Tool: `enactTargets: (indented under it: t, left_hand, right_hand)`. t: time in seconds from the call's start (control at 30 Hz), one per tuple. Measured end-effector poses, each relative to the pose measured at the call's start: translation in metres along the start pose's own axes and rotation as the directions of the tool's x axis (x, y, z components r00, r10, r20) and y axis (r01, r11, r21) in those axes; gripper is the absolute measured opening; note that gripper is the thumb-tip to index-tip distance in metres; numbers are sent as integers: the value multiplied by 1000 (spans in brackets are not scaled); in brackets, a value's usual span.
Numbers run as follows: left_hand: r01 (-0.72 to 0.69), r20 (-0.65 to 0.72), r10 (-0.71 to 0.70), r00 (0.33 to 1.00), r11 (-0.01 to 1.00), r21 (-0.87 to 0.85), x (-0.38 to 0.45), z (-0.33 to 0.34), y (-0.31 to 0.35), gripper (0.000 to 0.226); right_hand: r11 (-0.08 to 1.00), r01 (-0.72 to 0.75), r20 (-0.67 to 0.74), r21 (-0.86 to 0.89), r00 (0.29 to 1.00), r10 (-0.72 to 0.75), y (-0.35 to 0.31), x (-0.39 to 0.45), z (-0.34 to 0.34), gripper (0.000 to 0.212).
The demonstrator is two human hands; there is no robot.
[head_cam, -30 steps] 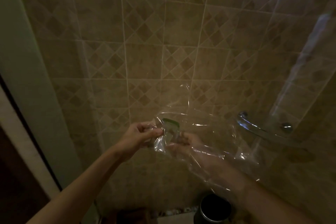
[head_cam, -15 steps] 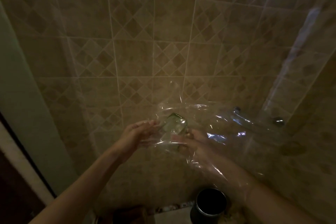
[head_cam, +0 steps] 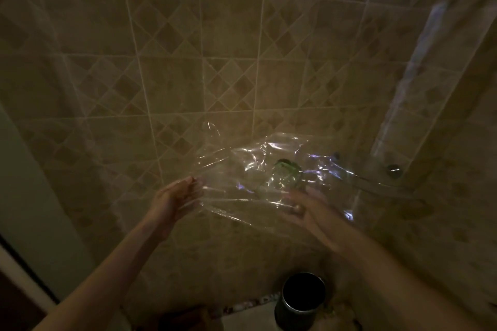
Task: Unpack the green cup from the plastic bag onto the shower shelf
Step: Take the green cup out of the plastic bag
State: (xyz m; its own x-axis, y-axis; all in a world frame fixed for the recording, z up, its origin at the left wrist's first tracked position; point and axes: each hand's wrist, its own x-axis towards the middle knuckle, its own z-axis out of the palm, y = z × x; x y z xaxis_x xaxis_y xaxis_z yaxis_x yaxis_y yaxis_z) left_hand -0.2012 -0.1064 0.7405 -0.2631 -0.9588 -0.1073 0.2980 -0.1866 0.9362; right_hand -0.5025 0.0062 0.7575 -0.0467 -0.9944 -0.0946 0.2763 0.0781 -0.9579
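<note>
Two bare hands reach toward a tiled shower wall point(head_cam: 188, 62) in dim light, with a clear plastic bag point(head_cam: 242, 169) stretched between them. At about eight o'clock from the bag's middle, the left hand point(head_cam: 174, 196) meets the film's left edge; its fingers look loosely extended along the plastic, though blur keeps me from telling whether they pinch it. At about four o'clock from the bag's middle, the right hand point(head_cam: 304, 204) is smeared by motion, and I cannot tell how far its fingers are curled or whether they grasp the film or the cup.

Inside the crumpled film, just above the right hand at roughly twelve o'clock from it, sits the green cup point(head_cam: 285, 172), its dark green rim tilted and its body seen through glare. It remains within the plastic, near but short of the glass shower shelf point(head_cam: 382, 185), which lies at three o'clock from the cup, fixed in the corner by a round metal mount point(head_cam: 393, 169).

Low in view, at six o'clock from the right hand, a dark cylindrical container point(head_cam: 301, 301) stands with its open mouth upward.
</note>
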Motion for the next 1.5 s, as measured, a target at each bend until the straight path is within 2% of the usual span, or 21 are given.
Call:
enactTargets:
  t: [0.17, 0.27, 0.37, 0.43, 0.53, 0.6, 0.67, 0.8, 0.9, 1.07, 1.17, 1.33, 1.5]
  left_hand:
    - [-14, 0, 14, 1000, 1000, 3, 9, 6, -16, 18]
    - [-19, -29, 19, 999, 999, -31, 17, 5, -21, 20]
    - [-17, -58, 14, 998, 998, -54, 23, -2, -27, 23]
    - [-5, -76, 1, 997, 998, -60, 25, -6, -32, 22]
    - [23, -114, -32, 993, 996, -81, 26, -8, -41, 23]
    - [39, -139, -53, 989, 994, -99, 27, -8, -49, 26]
    - [46, -142, -59, 988, 995, -87, 27, -5, -56, 28]
    - [55, -148, -59, 987, 998, -33, 30, 8, -68, 27]
    - [48, -119, -48, 992, 999, 0, 30, 24, -74, 26]
    - [12, -20, -12, 1000, 1000, 26, 25, 51, -81, 20]
    - [-7, 33, 6, 999, 999, 36, 22, 73, -86, 20]
    - [57, 149, -70, 986, 994, 91, 20, 120, -91, 23]
    - [150, 280, -183, 942, 979, 136, 14, 171, -95, 22]
  right_hand:
    - [995, 66, -70, 69, 996, -61, -3, -11, -25, 48]
    - [995, 62, -110, 76, 992, -54, -10, -21, -37, 23]
    - [995, 73, -213, 74, 975, -56, -15, -26, -52, 40]
    - [992, 102, -288, 80, 955, -75, -17, -30, -60, 32]
    - [988, 144, -369, 59, 923, -113, -20, -36, -69, 34]
    - [986, 162, -409, 24, 902, -138, -23, -40, -75, 50]
    - [982, 181, -423, -52, 887, -186, -25, -45, -78, 64]
    - [931, 250, -448, -266, 823, -349, -26, -51, -74, 66]
    - [899, 289, -461, -331, 781, -421, -23, -49, -76, 75]
    - [851, 297, -404, -433, 780, -477, -19, -48, -84, 70]
    - [853, 289, -391, -435, 793, -468, -18, -49, -93, 72]
    - [859, 302, -434, -413, 764, -477, -19, -55, -116, 71]
    - [859, 313, -491, -406, 718, -494, -22, -63, -146, 77]
